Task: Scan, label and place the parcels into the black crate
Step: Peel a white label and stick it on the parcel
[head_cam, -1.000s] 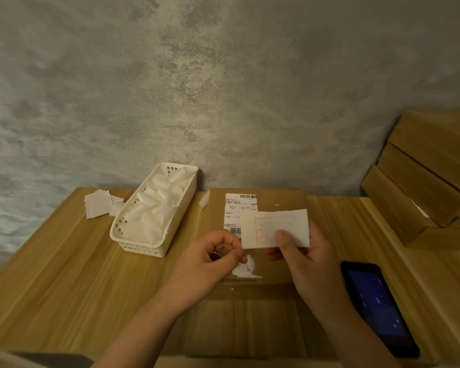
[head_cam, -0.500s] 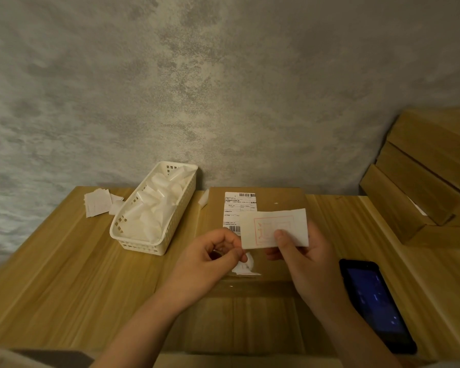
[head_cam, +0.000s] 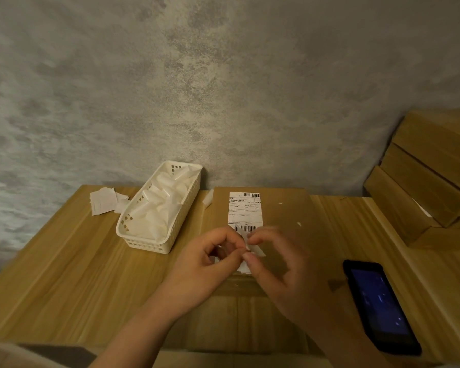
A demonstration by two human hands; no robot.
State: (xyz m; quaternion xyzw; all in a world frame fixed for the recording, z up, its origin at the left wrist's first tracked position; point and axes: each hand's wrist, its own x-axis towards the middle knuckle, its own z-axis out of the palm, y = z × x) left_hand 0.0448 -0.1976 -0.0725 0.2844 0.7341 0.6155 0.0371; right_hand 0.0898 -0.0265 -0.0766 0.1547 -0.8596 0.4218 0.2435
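Note:
A flat brown cardboard parcel (head_cam: pixel 284 216) lies on the wooden table (head_cam: pixel 72 266) against the wall, with a white shipping label (head_cam: pixel 245 209) stuck on its top. My left hand (head_cam: pixel 205 264) and my right hand (head_cam: pixel 279 266) meet above the parcel's near edge. Both pinch a small white paper label (head_cam: pixel 252 248) between thumb and fingertips, and the paper looks folded or edge-on. A scrap of white backing paper (head_cam: pixel 243 269) lies on the parcel under my hands. The black crate is not in view.
A white plastic basket (head_cam: pixel 146 241) full of white paper pieces stands left of the parcel. Loose white slips (head_cam: pixel 102 200) lie at the table's far left. A black phone (head_cam: pixel 380 304) with a lit screen rests at the right. Stacked brown boxes (head_cam: pixel 430 181) rise at the far right.
My right hand held the label flat and facing me; now it has dropped lower and both hands pinch the label together, turned edge-on. The view shifted slightly.

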